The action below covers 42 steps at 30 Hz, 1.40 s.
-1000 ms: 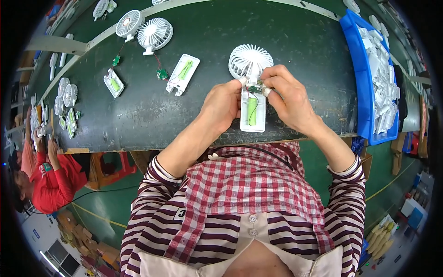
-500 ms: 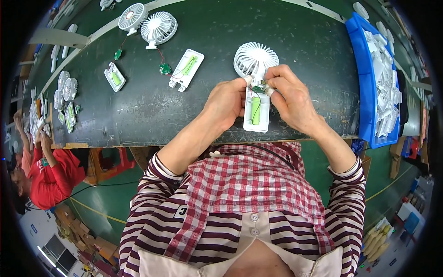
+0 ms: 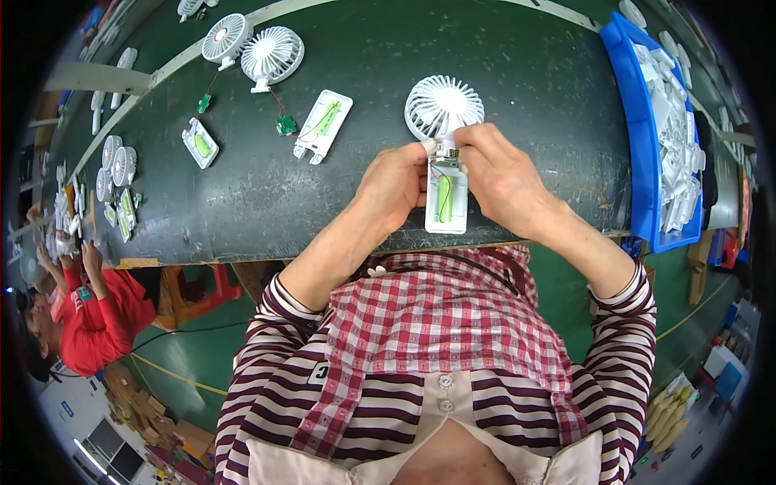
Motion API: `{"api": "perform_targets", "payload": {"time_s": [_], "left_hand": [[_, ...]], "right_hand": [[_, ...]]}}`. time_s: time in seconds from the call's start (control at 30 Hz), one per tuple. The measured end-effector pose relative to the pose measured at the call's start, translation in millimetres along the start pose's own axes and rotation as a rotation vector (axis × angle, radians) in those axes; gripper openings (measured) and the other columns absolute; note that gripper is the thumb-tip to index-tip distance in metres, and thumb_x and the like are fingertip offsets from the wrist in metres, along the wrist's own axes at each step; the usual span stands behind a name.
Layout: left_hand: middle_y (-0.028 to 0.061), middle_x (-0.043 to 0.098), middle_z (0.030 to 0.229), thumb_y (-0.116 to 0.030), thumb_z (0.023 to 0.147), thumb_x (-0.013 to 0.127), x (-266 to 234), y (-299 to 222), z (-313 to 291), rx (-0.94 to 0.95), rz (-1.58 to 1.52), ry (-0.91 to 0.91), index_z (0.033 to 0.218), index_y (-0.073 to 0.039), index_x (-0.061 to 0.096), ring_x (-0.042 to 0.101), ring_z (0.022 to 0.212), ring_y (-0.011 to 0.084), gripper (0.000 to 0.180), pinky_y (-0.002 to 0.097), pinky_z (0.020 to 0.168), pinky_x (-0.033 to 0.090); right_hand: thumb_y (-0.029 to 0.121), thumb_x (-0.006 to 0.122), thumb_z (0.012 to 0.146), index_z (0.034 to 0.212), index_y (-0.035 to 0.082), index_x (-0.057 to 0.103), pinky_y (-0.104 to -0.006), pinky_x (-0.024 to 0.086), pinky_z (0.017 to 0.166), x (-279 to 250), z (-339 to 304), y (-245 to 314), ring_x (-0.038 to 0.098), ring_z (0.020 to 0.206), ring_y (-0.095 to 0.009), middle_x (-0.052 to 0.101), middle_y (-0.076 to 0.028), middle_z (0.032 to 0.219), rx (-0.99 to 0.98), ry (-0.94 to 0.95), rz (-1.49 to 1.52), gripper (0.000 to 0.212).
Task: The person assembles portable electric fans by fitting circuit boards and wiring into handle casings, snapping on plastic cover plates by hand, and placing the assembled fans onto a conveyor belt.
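A white handheld fan (image 3: 444,107) lies on the table in front of me, its caged head pointing away and its handle toward me. The open handle shell (image 3: 458,220) shows a green battery cell (image 3: 445,199) with thin wires over it. A small circuit board (image 3: 453,152) sits at the top of the handle, by the fan's neck. My left hand (image 3: 394,184) is closed on the left side of the handle, its thumb at the board. My right hand (image 3: 508,179) pinches the right side of the neck beside the board; its fingertips are partly hidden.
At the left lie more fans (image 3: 272,55) wired to green boards (image 3: 286,125) and handle shells (image 3: 331,117) holding batteries. A blue bin (image 3: 638,162) of white plastic parts stands at the right. A co-worker in a red shirt (image 3: 105,323) sits at far left.
My right hand has shifted up and over the fan's neck, its fingers now drawn closer together. My left hand keeps its hold. The view has moved slightly.
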<state>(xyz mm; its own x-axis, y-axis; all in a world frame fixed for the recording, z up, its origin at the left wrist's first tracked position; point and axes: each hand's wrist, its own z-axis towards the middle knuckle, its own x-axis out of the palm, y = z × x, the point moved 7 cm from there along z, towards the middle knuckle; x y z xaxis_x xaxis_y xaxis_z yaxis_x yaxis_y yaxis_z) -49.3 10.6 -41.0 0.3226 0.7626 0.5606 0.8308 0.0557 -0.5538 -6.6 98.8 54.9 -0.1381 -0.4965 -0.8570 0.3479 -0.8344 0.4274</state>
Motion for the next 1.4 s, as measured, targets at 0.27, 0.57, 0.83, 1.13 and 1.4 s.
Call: {"api": "perform_targets", "payload": {"time_s": [0.27,0.57,0.83,1.13,1.4], "left_hand": [[0.0087,0.06,0.087,-0.02,0.086,0.048,4,-1,-6,-0.008,0.003,0.092,0.096,0.0,0.057,0.06,0.076,0.0163,0.024,0.0316,0.066,0.05],[0.0072,0.063,0.082,-0.009,0.081,0.059,-2,4,-1,0.024,0.213,0.032,0.092,0.003,0.061,0.061,0.07,0.014,0.017,0.0274,0.063,0.052],[0.0042,0.062,0.084,-0.008,0.083,0.056,-4,10,2,0.022,0.274,0.017,0.096,0.0,0.061,0.059,0.071,0.012,0.017,0.0244,0.059,0.048],[0.0074,0.061,0.09,-0.005,0.085,0.051,-3,18,-3,0.005,0.239,0.114,0.1,0.004,0.057,0.06,0.08,0.016,0.019,0.0292,0.071,0.05],[0.0071,0.061,0.089,-0.004,0.083,0.052,-3,13,4,-0.036,0.264,0.067,0.099,0.004,0.057,0.061,0.077,0.0157,0.018,0.0292,0.068,0.051]], "right_hand": [[-0.003,0.054,0.064,0.08,-0.007,0.051,-0.036,0.047,0.071,7,-3,6,0.051,0.089,-0.03,0.048,-0.015,0.1,-0.047,0.08,-0.082,0.017],[0.006,0.053,0.064,0.07,-0.004,0.051,-0.0343,0.045,0.067,15,-3,2,0.049,0.08,-0.025,0.045,-0.013,0.084,-0.106,0.059,-0.118,0.012],[0.004,0.054,0.061,0.078,-0.006,0.052,-0.0353,0.046,0.072,15,-7,7,0.049,0.085,-0.031,0.048,-0.019,0.099,-0.104,0.154,-0.147,0.021],[0.005,0.055,0.06,0.076,-0.006,0.052,-0.0358,0.047,0.069,18,-15,13,0.05,0.084,-0.029,0.049,-0.018,0.096,-0.133,0.132,-0.141,0.02],[-0.001,0.054,0.063,0.077,-0.005,0.051,-0.035,0.048,0.067,16,-10,-2,0.05,0.085,-0.03,0.049,-0.016,0.097,-0.012,0.128,-0.025,0.014]]}}
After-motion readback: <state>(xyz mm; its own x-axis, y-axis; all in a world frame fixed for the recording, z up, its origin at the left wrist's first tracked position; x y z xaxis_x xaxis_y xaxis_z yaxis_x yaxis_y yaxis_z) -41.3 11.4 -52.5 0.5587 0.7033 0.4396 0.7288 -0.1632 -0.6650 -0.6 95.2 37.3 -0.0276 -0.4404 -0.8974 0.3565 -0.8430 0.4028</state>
